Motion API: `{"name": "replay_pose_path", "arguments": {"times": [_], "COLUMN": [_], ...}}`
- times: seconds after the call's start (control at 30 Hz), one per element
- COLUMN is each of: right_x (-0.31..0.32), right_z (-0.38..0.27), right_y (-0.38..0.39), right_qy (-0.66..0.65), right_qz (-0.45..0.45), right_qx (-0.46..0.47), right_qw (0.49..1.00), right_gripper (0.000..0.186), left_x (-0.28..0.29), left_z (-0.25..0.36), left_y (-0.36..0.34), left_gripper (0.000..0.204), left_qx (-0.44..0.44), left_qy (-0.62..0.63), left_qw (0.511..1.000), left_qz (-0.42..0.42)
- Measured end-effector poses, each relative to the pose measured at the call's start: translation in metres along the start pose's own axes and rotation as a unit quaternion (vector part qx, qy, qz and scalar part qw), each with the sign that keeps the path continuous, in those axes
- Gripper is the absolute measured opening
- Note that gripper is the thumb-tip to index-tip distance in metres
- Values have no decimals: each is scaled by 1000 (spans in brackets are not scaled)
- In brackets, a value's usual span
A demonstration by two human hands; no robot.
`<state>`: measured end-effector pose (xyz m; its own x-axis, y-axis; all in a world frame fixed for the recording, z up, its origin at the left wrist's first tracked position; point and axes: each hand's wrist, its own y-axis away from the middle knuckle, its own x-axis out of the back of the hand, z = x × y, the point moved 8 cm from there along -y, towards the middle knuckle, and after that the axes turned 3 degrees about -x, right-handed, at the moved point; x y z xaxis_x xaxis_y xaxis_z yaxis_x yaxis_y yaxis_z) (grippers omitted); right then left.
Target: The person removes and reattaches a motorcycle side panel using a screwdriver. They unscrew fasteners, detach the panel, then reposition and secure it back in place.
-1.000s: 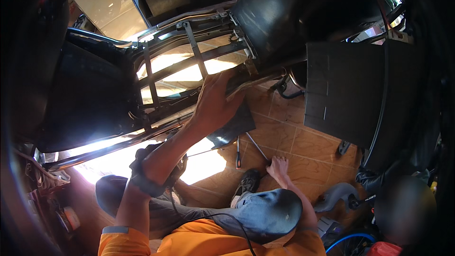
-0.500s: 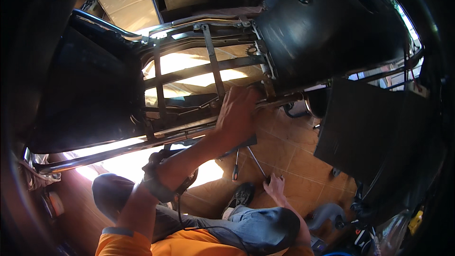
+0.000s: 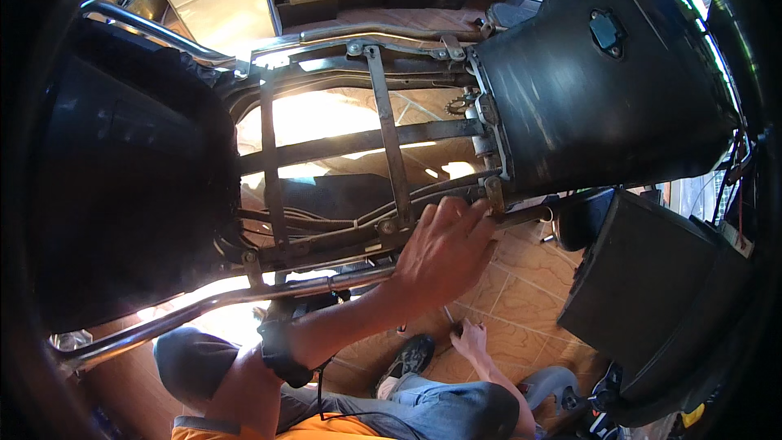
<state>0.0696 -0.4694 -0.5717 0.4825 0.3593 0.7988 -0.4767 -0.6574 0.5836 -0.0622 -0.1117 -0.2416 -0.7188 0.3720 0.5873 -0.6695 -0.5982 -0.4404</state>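
A metal frame (image 3: 391,138) with flat crossbars spans the view between two large black bodies. My left hand (image 3: 448,248) reaches across from the lower left, a black band (image 3: 281,352) round its wrist. Its fingers bend over the frame's near rail beside a small upright bracket (image 3: 494,192); the fingertips are hidden. Below, close to the floor, my right hand (image 3: 472,341) is closed on the end of a thin metal rod (image 3: 449,315). The rod's upper part is hidden behind my left arm.
A glossy black body (image 3: 603,98) with a fitting on its face stands right; another black body (image 3: 134,171) is left. A chrome tube (image 3: 220,301) runs along the near side. A dark box-shaped panel (image 3: 627,285) hangs at right over the tiled floor (image 3: 521,285).
The view has shifted, so the frame looks larger and lower. My left hand stays at the near rail by the bracket. The screwdriver on the floor is now mostly covered by my left arm.
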Motion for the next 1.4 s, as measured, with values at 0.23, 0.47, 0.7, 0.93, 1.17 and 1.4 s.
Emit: {"name": "replay_pose_path", "arguments": {"times": [0.23, 0.47, 0.7, 0.93, 1.17, 1.4], "right_x": [0, -1, 0, 6, 4, 43], "right_z": [-2, 0, 1, 0, 6, -2], "right_y": [0, -4, -7, -6, -4, 36], "right_qy": [-11, 3, 2, -24, -44, -443], "right_qz": [-6, -7, -40, -4, 22, -60], "right_qx": [9, -13, -38, -22, 0, -48], "right_qw": [1000, 1000, 998, 999, 999, 893], "right_gripper": [27, 27, 29, 29, 24, 33], "left_x": [-8, -9, -12, -16, -19, -12], "left_z": [3, 3, 3, -6, -10, -5], "left_y": [6, 2, -2, -6, -7, -6], "left_gripper": [18, 23, 32, 76, 81, 71], "left_qx": [-52, -43, -51, 64, 65, 33], "left_qy": [-6, -54, -108, -96, -133, -131], "left_qw": [997, 997, 990, 989, 985, 988], "left_qz": [-51, -39, -69, -88, -94, -72]}}
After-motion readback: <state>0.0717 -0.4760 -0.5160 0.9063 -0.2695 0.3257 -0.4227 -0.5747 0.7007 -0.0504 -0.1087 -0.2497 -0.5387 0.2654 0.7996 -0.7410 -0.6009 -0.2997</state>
